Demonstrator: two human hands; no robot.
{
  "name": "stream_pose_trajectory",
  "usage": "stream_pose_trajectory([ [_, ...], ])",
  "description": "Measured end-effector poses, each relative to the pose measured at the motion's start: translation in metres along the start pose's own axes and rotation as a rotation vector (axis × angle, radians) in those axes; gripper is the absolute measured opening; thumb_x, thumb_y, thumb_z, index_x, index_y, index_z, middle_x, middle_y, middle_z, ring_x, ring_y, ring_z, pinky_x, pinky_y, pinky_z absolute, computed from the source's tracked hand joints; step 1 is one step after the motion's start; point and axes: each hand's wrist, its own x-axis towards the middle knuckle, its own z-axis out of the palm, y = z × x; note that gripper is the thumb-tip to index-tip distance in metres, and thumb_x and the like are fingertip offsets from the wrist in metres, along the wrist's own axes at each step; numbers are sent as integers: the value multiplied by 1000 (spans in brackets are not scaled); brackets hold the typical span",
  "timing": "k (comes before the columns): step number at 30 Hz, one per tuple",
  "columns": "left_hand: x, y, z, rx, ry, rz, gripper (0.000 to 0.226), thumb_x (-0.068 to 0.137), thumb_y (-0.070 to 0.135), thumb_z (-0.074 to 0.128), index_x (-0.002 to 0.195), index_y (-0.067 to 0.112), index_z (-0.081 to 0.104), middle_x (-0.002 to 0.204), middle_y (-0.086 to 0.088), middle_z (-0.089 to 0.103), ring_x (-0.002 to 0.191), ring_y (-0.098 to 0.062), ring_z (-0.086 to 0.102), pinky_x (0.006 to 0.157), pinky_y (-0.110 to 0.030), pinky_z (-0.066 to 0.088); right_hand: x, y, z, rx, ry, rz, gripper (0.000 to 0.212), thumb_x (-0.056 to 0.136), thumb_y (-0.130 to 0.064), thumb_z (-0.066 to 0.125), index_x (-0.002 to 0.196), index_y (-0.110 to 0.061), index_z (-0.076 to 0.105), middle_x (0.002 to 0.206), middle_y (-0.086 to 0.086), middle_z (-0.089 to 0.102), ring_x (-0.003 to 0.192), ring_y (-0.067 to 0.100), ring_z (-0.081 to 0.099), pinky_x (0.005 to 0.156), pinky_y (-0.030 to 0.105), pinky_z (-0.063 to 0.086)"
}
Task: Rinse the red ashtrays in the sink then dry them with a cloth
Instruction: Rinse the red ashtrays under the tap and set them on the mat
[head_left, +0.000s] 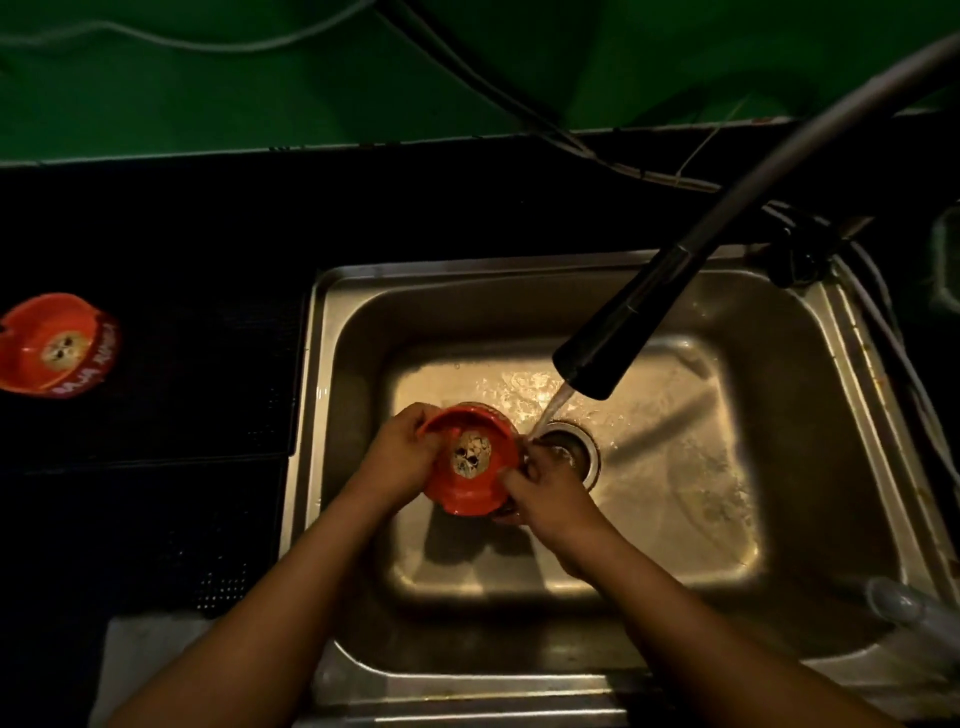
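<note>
A red ashtray (470, 493) with a skull picture inside is held over the steel sink (810, 332), tilted toward me. My left hand (400, 457) grips its left rim with thumb inside. My right hand (545, 493) holds its right edge, fingers curled round it. Water runs from the black tap head (618, 338) and falls just right of the ashtray, by the drain (571, 447). A second red ashtray (57, 345) sits on the dark counter at far left.
The tap hose (810, 140) arcs over the sink from the upper right. Cables (519, 114) cross the green wall behind. A black perforated mat (156, 395) covers the counter left of the sink. A pale translucent object (904, 608) lies at the sink's right front corner.
</note>
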Motion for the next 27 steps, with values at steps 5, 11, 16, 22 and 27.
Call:
stream_pose_trajectory([
  [5,6,2,2,502,-179,135,11,89,11,54,97,19,57,87,0,61,77,-16,58,62,-21,44,3,-10,-23,-175,-63,-8,33,95,-15,51,125,-25,56,119,5,65,106,21,63,94,45,52],
  [11,16,30,31,470,-236,221,26,87,11,56,112,19,56,95,0,60,85,-17,58,57,-12,37,8,-38,-74,-203,-114,11,27,97,-16,52,119,-30,60,99,-1,71,86,16,69,61,24,53],
  [16,21,44,58,34,-193,19,16,96,22,48,99,15,62,97,-10,68,83,-24,66,66,-35,57,9,-39,-84,76,43,8,18,97,-24,51,108,-27,65,98,0,74,89,17,70,70,29,54],
  [22,9,23,71,-366,-218,-239,39,103,42,32,123,16,53,112,-12,67,95,-30,68,69,-40,58,6,-21,-55,194,176,-75,35,92,-7,56,121,-26,55,112,4,68,100,25,68,85,46,57],
  [27,-2,5,41,-1012,-489,-557,60,89,53,44,131,10,51,121,-23,61,101,-41,64,84,-50,54,10,-31,-41,-453,146,-253,38,85,-20,58,121,-30,58,110,-2,67,102,19,64,87,32,52],
])
